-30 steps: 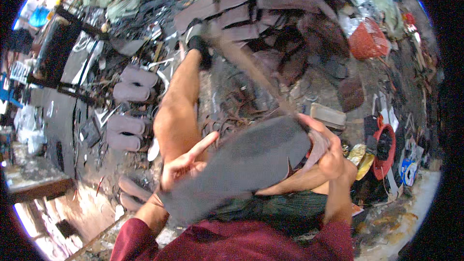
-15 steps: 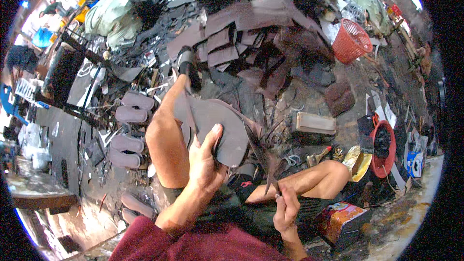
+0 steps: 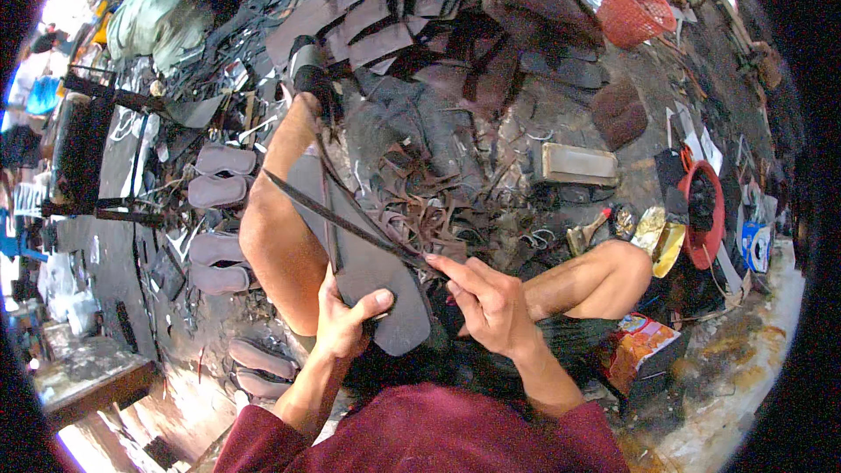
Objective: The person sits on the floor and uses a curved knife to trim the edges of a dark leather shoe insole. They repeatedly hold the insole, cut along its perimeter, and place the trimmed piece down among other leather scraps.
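A dark grey, elongated, flat sole-shaped sheet (image 3: 377, 271) is held above the lap, just beside the bare left leg (image 3: 273, 232). Its long axis is slanted: the rounded near end is pointed toward the body and slightly right, the far end away and to the left. Across its upper face a narrow, dark, tapering strip (image 3: 326, 213) is seen, run from upper left to lower right. Beyond it, a heap of curled brown offcuts (image 3: 442, 221) is spread on the floor.

The sheet is clamped by the left hand (image 3: 343, 317) at its left edge, the thumb laid on the upper face. The right hand (image 3: 495, 305) is bent inward from the right, with its forefinger extended to the strip's lower end; whether that end is gripped cannot be told.

Half a second ago, the sheet was shown broader, farther from the lap. The right hand, then low by the right thigh, has been raised beside it.
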Available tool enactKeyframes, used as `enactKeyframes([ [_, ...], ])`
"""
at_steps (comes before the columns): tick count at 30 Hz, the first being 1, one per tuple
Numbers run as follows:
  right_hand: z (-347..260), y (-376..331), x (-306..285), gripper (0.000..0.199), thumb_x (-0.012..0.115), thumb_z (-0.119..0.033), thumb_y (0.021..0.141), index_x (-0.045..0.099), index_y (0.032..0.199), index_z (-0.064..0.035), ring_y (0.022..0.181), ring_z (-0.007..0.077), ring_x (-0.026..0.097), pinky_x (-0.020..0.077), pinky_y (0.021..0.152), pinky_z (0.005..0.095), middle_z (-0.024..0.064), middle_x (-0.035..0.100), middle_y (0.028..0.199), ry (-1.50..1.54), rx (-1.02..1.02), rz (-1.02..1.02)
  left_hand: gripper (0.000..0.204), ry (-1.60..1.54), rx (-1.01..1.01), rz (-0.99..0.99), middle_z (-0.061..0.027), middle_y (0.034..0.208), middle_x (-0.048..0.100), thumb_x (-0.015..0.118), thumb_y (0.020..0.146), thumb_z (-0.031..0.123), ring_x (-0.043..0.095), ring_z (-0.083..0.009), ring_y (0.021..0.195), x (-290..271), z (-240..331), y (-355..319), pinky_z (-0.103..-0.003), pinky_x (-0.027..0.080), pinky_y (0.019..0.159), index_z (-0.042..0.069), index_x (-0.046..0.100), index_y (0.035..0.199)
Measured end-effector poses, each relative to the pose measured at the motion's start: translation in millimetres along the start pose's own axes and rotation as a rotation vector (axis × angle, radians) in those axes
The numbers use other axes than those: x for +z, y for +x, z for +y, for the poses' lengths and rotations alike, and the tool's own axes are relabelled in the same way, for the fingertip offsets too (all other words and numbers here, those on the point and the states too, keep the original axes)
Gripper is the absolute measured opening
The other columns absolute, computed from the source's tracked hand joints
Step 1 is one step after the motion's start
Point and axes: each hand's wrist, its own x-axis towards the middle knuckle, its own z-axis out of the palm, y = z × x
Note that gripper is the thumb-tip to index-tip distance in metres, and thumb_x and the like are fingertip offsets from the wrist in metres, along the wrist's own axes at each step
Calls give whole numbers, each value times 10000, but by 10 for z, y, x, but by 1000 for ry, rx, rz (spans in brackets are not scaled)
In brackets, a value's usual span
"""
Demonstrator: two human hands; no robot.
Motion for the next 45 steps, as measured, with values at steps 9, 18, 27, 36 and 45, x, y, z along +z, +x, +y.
enactKeyframes([
  [9,46,792,700,405,614,-36,894,612,1290,-121,721,311,622,490,628,388,133,629,879,-17,-116,197,759,95,-87,-107,-103,1107,642,873,661,193,633,-215,997,-246,103,4,-359,510,914,-25,492,1280],
  [18,6,799,486,583,613,-187,954,393,1459,4,1230,191,529,422,1023,313,112,551,1367,849,151,22,652,137,172,-10,-107,1184,608,720,889,165,596,-160,1031,-102,-43,93,-307,494,898,14,383,1426],
  [27,33,-269,-465,730,786,-23,737,412,1364,13,1078,215,608,481,954,340,121,601,1167,602,288,315,241,653,556,408,-90,648,662,525,1010,187,624,-119,502,-76,-3,679,-268,478,435,-1,676,998],
  [36,113,-512,-493,731,775,17,732,417,1368,-27,1011,209,626,498,914,332,94,585,1133,719,284,477,555,1438,173,-14,-339,1101,615,608,912,395,636,-459,963,1,-63,817,-506,512,833,-6,509,1284],
  [45,19,-459,-128,569,799,-25,759,483,1232,-11,972,181,618,516,859,312,88,616,1061,745,212,430,646,-73,98,-321,-180,1226,630,748,846,147,629,-284,1077,217,3,701,-391,499,904,11,458,1407],
])
